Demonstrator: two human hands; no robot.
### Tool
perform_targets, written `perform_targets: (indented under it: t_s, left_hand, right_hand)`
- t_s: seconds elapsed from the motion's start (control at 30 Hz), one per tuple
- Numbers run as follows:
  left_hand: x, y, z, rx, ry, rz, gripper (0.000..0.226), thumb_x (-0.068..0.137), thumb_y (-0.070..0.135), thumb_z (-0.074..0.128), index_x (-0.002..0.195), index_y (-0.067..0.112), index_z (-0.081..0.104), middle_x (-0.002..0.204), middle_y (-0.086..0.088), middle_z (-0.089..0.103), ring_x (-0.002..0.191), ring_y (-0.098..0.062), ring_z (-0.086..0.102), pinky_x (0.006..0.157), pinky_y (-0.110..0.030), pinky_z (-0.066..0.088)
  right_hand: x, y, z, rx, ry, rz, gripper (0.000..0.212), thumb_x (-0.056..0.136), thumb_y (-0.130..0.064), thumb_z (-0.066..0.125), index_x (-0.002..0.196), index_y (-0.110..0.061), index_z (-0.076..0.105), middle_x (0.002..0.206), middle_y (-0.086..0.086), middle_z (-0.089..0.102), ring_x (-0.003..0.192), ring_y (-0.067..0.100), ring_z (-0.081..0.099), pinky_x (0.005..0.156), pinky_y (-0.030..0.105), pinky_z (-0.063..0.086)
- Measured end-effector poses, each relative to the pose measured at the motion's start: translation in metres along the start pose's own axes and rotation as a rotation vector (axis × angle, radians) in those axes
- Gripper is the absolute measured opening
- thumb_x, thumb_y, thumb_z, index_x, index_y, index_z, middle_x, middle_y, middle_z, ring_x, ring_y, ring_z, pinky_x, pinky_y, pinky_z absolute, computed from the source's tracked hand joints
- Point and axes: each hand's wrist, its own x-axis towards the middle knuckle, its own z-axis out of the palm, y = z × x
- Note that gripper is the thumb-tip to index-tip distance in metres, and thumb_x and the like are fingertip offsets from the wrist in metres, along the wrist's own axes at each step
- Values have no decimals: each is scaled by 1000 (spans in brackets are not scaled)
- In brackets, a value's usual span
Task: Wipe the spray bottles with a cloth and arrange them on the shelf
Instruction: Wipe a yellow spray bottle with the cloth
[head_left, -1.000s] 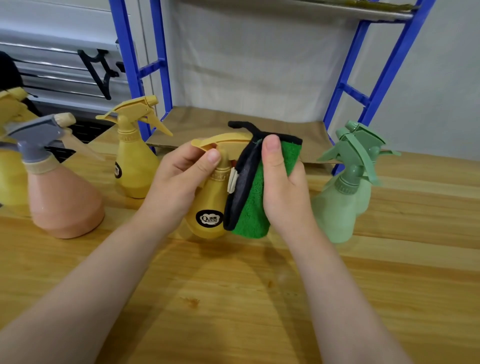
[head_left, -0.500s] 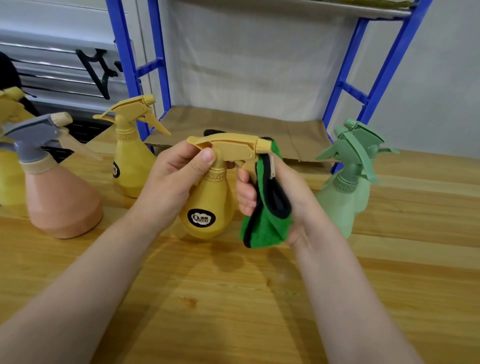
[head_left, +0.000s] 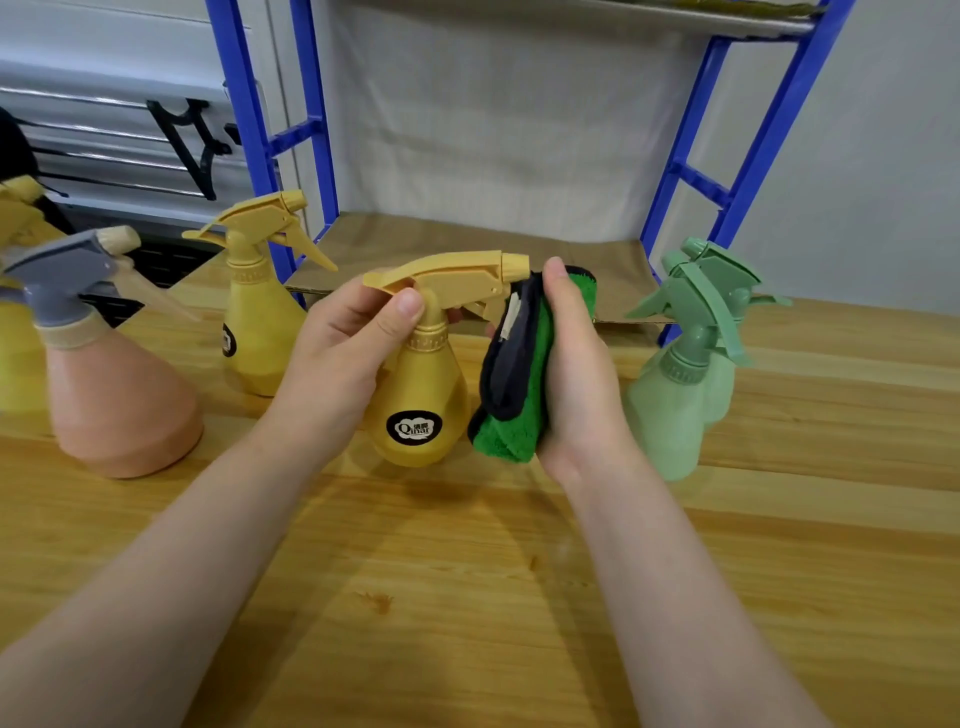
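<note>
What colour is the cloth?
The cloth is green with a black edge, seen in the head view.

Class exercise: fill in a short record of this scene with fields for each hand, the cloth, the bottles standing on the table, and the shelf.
left hand: grips the neck of the held yellow bottle
right hand: holds the green cloth beside that bottle's trigger
cloth: folded, black-edged
standing bottles: yellow bottle, pink bottle, two green bottles; another yellow one cut off at left edge
shelf: blue frame, brown liner, no bottles visible on it
table: wooden
</note>
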Motion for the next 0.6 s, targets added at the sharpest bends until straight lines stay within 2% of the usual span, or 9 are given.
perform_targets:
  t_s: [0.03,0.07,0.17,0.23,0.33,0.4,0.47,0.5,0.6]
  left_hand:
    - [0,1,1,-22,13,-2,15,86,41,64,95,35,75,96,3,75,96,-17,70,83,-34,56]
    - [0,1,1,-47,25,0,16,85,42,65,94,34,75,95,2,76,96,-18,70,85,-36,56]
    - [1,4,1,-114,85,7,21,80,44,62,94,32,75,94,1,75,98,-19,69,85,-39,55]
    - [2,4,-1,-148,121,7,23,79,44,65,96,31,73,97,-1,75,100,-19,68,85,-38,54]
    - [3,5,-2,-190,117,11,24,77,43,69,98,32,73,102,-2,74,103,-17,68,84,-34,54]
    - [3,5,0,-205,114,7,22,79,41,70,98,31,73,102,-2,74,102,-17,68,82,-33,54]
    - [3,6,2,-197,138,0,20,82,40,70,98,30,72,100,-1,74,102,-17,68,80,-32,54]
    - [3,6,1,-184,150,-1,18,81,41,70,97,32,72,100,-1,74,102,-17,68,81,-33,54]
    - [3,6,0,-111,150,9,10,87,39,69,95,36,73,101,0,74,103,-18,68,87,-39,54]
  right_hand:
    - [0,0,-1,-23,-1,-6,49,82,-64,62,98,-20,76,97,2,77,91,21,74,91,42,56]
    - [-1,0,0,-46,8,-16,49,82,-65,62,98,-20,75,95,1,77,91,21,74,90,41,56]
    - [0,2,-1,-51,40,-43,39,85,-62,62,87,-23,72,76,-3,74,72,15,72,74,34,58]
    - [2,4,-2,-21,47,-47,39,86,-61,60,87,-24,71,75,-3,73,73,16,72,72,34,58]
    - [4,7,-1,26,-2,-84,31,92,-46,54,84,-21,70,82,1,73,82,18,70,84,39,55]
    - [5,9,-3,22,-49,-142,24,83,-36,54,89,-18,69,90,4,71,87,20,67,90,44,52]
    - [3,11,-4,-120,-37,-253,38,70,-35,56,103,-16,61,94,3,67,90,18,64,87,39,53]
    - [2,12,-4,-259,-31,-369,41,69,-33,56,107,-17,55,95,2,64,91,16,62,84,35,53]
    - [-3,18,-1,-637,-37,-743,55,71,-31,56,123,-25,40,113,1,56,109,21,56,95,41,49]
